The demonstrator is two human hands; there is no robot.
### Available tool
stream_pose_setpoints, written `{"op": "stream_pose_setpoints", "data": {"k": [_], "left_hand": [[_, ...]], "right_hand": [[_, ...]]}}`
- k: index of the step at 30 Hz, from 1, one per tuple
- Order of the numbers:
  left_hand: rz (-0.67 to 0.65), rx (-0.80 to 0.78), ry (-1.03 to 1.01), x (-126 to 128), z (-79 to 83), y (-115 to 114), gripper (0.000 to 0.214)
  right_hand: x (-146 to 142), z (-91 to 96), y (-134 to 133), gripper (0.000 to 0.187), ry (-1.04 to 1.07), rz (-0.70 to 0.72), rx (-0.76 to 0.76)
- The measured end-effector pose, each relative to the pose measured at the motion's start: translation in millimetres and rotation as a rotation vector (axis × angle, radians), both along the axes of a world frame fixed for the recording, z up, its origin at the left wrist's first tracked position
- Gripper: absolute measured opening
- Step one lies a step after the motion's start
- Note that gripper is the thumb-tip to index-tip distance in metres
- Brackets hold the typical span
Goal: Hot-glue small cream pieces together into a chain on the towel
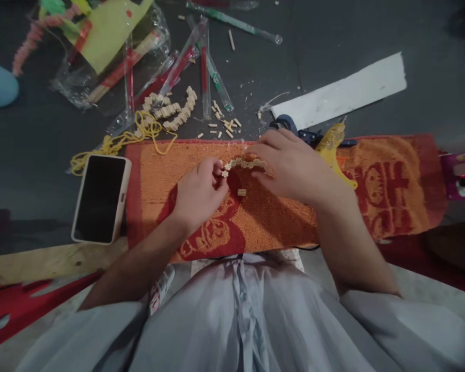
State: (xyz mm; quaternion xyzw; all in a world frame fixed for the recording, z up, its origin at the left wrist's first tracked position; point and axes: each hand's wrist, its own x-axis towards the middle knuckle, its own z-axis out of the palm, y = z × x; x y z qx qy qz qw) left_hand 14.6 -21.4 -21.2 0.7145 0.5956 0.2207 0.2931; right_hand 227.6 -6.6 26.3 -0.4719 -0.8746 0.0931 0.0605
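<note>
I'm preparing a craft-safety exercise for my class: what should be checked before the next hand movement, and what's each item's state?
1. Left hand at one end of the curved wooden-stick chain: ok.
2. Right hand at its other end: ok.
3. Loose stick bundle apart from the chain: ok.
4. Yellow glue gun well away from the right hand: not ok, close beside it.
5. Glue gun cool: cannot tell.

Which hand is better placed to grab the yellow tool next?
Probably the right hand: the yellow tool lies beside it, while the left hand is farther off, at the left end of the pale strip.
</note>
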Motion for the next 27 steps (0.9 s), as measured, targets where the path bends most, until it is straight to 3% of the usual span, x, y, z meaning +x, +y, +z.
{"op": "stream_pose_setpoints", "data": {"k": [6,11,27], "left_hand": [[0.022,-0.019,-0.002,1,-2.5,0,0.028],[0.018,0.052,0.017,1,-4.0,-5,0.027],[-0.019,0.318,0.127,2,-2.7,-9,0.023]], "right_hand": [[-8,-19.9,10,0.04,0.056,0.038,-0.038],[-4,-29.9,12,0.039,0.119,0.064,-0.089],[-2,-42.1,14,0.039,0.256,0.133,-0.034]]}}
